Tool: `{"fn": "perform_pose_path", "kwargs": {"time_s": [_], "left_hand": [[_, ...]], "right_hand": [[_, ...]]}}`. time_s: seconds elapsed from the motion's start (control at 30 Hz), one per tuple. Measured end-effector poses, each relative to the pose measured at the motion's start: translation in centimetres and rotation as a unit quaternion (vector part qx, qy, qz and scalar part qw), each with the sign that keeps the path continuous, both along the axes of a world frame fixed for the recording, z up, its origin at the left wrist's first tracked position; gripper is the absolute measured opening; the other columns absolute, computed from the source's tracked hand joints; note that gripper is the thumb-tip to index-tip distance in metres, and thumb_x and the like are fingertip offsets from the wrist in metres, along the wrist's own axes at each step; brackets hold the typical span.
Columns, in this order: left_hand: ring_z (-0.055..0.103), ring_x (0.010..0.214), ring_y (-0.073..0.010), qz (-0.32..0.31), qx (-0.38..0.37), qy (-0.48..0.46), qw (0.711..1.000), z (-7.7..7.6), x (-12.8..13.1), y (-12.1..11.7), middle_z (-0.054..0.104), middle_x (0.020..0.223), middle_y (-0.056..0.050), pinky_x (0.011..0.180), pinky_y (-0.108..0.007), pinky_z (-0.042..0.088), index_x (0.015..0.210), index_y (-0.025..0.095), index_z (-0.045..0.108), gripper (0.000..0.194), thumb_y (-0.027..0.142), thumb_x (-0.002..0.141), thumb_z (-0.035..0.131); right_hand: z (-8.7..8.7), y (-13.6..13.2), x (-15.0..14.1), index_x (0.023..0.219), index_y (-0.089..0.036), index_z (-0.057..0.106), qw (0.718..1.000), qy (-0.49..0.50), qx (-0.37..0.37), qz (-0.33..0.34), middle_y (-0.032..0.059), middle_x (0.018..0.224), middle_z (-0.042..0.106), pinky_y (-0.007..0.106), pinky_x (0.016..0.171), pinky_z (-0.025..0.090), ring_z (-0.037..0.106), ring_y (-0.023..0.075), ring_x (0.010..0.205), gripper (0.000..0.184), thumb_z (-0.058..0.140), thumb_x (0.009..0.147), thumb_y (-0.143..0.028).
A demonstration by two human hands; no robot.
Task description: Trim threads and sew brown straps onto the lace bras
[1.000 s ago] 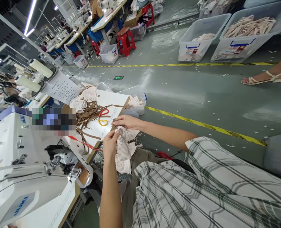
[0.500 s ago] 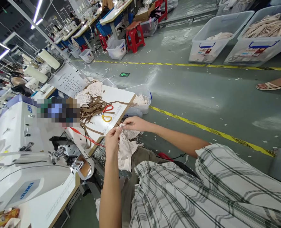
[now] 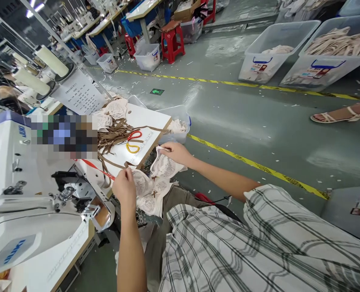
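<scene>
My left hand [image 3: 124, 187] is closed in a pinch on one end of a white lace garment piece [image 3: 151, 190] just off the table's near edge. My right hand [image 3: 176, 153] grips the other end of the same lace, higher and to the right. The lace sags between them over my lap. Behind the hands, on the white table [image 3: 149, 118], lie red and yellow scissors [image 3: 131, 142] beside a heap of brown straps [image 3: 114, 136].
A white sewing machine [image 3: 24, 211] fills the left. Lace pieces [image 3: 113, 111] and a printed sheet [image 3: 78, 94] lie at the table's far end. A clear bin [image 3: 180, 123] stands beside the table. Large bins [image 3: 277, 54] and red stools [image 3: 173, 38] stand across the aisle. Another person's sandalled foot [image 3: 335, 115] is at right.
My hands have drawn apart, the left moving down and left, the right staying up, so the lace is spread out between them.
</scene>
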State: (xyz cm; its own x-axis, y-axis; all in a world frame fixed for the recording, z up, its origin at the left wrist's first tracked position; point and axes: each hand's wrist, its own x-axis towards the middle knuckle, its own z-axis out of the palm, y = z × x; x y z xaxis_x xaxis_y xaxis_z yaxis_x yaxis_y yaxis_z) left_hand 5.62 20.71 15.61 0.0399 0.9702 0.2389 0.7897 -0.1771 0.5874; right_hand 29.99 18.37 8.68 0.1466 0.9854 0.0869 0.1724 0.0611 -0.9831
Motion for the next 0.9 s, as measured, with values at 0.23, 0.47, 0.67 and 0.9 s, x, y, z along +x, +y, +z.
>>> {"fn": "perform_pose_path", "kwargs": {"time_s": [0.23,0.47,0.67,0.9], "left_hand": [[0.051,0.062,-0.0157,-0.12,-0.248,-0.284,0.919,-3.2,2.8,-0.7,0.068,0.069,-0.003,0.065,-0.028,0.039,0.077,0.018,0.076,0.035,0.052,0.082,0.07],[0.066,0.087,-0.0205,-0.17,-0.309,-0.393,0.849,-4.2,1.4,0.3,0.075,0.086,-0.006,0.086,-0.032,0.048,0.081,0.019,0.079,0.028,0.046,0.076,0.079],[0.066,0.077,-0.0184,-0.141,-0.325,-0.422,0.835,-4.3,1.3,0.7,0.076,0.081,-0.006,0.08,-0.031,0.05,0.086,0.017,0.079,0.031,0.044,0.071,0.083],[0.069,0.081,-0.0201,-0.136,-0.328,-0.435,0.828,-3.9,1.4,1.0,0.076,0.079,-0.005,0.086,-0.034,0.05,0.089,0.016,0.078,0.036,0.043,0.067,0.086]], "right_hand": [[-1.0,0.7,-1.7,0.096,-0.015,0.076,0.995,0.059,-0.015,0.084,0.0056,0.087,0.071,0.027,0.067,0.039,0.056,0.0163,0.074,0.041,0.067,0.083,-0.053],[-0.8,1.1,-1.9,0.095,-0.013,0.076,0.978,0.134,-0.042,0.154,0.0069,0.094,0.074,0.029,0.078,0.047,0.063,0.0179,0.085,0.044,0.074,0.076,-0.053],[-0.9,1.2,-2.7,0.095,-0.014,0.078,0.962,0.19,-0.076,0.181,0.0056,0.095,0.074,0.029,0.082,0.046,0.062,0.0169,0.087,0.039,0.079,0.075,-0.048],[-0.5,1.6,-3.1,0.096,-0.015,0.079,0.958,0.189,-0.084,0.201,0.0056,0.092,0.074,0.03,0.081,0.046,0.062,0.018,0.086,0.04,0.081,0.073,-0.049]]}}
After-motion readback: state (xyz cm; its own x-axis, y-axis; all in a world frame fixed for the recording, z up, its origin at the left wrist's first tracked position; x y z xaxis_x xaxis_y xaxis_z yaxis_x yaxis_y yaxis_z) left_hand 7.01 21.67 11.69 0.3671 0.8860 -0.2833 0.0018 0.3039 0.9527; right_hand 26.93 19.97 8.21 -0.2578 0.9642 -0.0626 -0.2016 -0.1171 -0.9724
